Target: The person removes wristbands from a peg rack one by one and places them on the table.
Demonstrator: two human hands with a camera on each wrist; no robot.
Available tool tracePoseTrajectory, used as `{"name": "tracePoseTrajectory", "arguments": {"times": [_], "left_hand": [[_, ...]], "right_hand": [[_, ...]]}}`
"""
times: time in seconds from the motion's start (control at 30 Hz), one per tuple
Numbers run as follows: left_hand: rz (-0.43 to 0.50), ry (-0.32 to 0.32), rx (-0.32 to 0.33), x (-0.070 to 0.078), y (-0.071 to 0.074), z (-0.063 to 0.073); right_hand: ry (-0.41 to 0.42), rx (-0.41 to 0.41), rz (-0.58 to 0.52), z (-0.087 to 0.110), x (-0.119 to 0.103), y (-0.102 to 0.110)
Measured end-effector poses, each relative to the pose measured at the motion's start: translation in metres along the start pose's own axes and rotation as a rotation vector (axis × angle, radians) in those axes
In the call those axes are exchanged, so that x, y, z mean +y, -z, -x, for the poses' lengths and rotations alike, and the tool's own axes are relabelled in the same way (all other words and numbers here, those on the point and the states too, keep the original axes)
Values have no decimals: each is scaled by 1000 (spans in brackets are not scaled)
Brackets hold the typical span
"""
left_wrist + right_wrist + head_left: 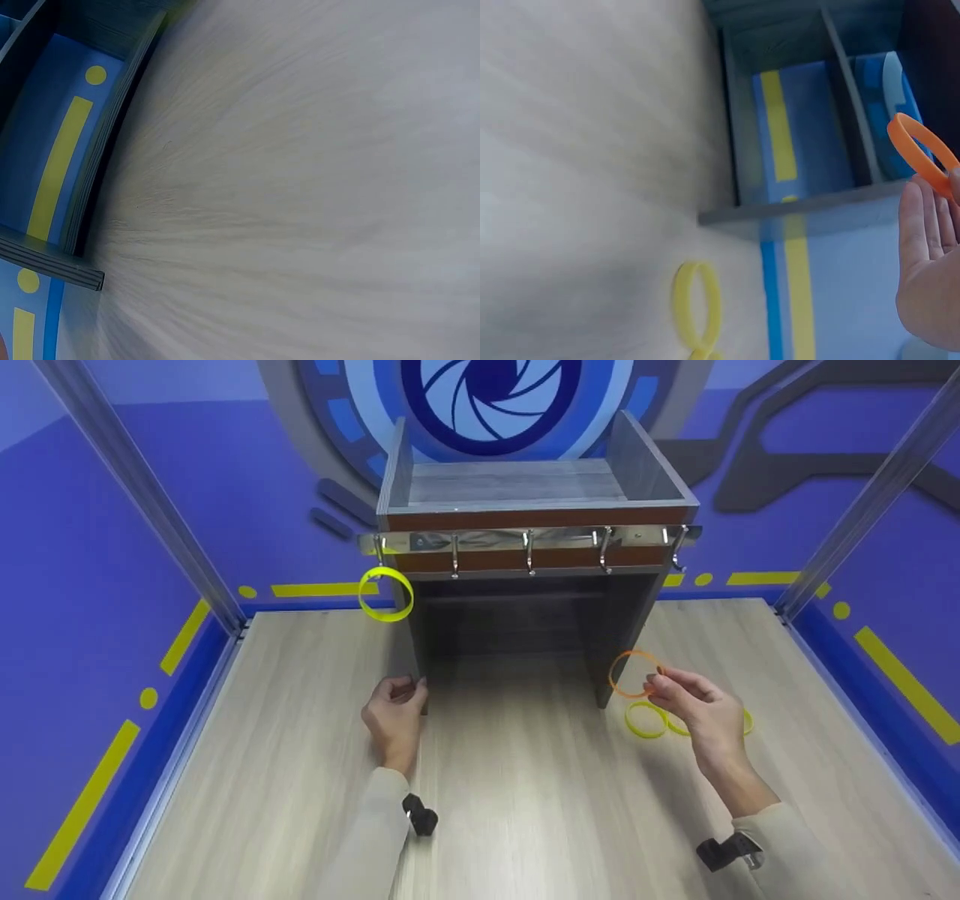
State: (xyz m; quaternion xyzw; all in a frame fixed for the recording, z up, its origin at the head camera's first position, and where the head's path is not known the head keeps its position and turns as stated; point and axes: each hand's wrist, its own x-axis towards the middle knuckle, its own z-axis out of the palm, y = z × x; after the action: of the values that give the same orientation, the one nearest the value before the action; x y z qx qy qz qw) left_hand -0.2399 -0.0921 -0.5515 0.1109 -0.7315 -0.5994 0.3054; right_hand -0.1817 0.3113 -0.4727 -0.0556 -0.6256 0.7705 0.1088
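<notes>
My right hand [709, 712] pinches an orange ring [616, 675] between thumb and fingers, above the floorboard at the right. The same orange ring [911, 150] shows at the fingertips in the right wrist view. My left hand [394, 720] is at the lower front edge of the grey wooden shelf [517, 484], fingers bent. Whether it grips the side panel is hidden; the left wrist view has only a sliver of it. A yellow ring [363, 604] hangs on the leftmost hook of the metal hook rail [491, 540].
Several yellow rings lie on the board under my right hand, one yellow ring [628, 726] nearest the shelf's right leg. Metal hooks stick out along the shelf's front. Blue printed walls [135, 495] and metal posts [142, 487] bound the wooden board [525, 795].
</notes>
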Motion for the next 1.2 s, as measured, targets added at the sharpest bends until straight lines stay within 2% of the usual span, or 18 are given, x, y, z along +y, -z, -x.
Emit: {"name": "tracePoseTrajectory", "arguments": {"times": [0.33, 0.53, 0.7, 0.97, 1.07, 1.2], "left_hand": [[-7, 16, -15, 3, 0, 2], [-15, 7, -9, 4, -1, 2], [-12, -4, -6, 2, 0, 2], [-20, -11, 4, 0, 0, 1], [-22, -6, 10, -1, 0, 1], [-21, 0, 13, -1, 1, 1]], "right_hand": [[-32, 43, 16, 10, 20, 30], [-43, 38, 61, 13, 32, 45], [-91, 22, 101, 16, 41, 56], [-180, -20, 326, 18, 48, 70], [-199, -25, 379, 19, 49, 74], [-225, -39, 388, 21, 51, 77]]}}
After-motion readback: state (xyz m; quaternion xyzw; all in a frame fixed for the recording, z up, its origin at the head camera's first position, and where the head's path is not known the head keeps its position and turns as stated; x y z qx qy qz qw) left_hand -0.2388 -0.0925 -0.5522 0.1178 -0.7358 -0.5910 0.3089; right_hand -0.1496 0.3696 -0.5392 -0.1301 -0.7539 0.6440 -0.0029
